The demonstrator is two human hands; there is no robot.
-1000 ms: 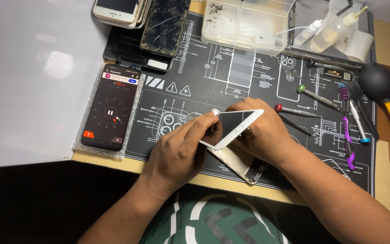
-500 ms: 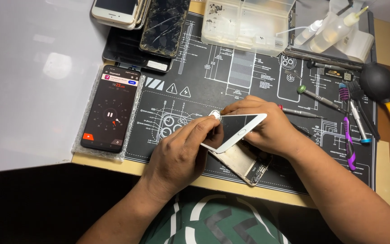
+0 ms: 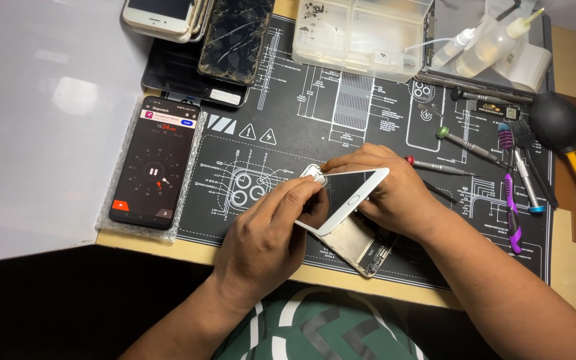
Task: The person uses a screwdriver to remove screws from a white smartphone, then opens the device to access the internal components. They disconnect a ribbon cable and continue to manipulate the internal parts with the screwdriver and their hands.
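Observation:
A white smartphone lies opened near the front edge of a black repair mat (image 3: pixel 301 120). Its white-framed screen panel (image 3: pixel 345 197) is lifted at an angle off the silver phone body (image 3: pixel 361 248). My left hand (image 3: pixel 268 233) pinches the screen's near left edge, with the fingertips at the top corner. My right hand (image 3: pixel 388 193) holds the screen's right side and rests partly over the body. Part of the body is hidden under both hands.
A black phone (image 3: pixel 156 163) with a lit dial on its screen lies on bubble wrap at the left. Stacked phones (image 3: pixel 228 40) and a clear parts box (image 3: pixel 361 30) sit at the back. Screwdrivers (image 3: pixel 471 143), purple tools (image 3: pixel 511 213), bottles (image 3: pixel 495 40) and a black air blower (image 3: pixel 558 123) lie right.
The screen panel has tilted a little further up and to the right. Both hands keep their hold on it and have shifted only slightly.

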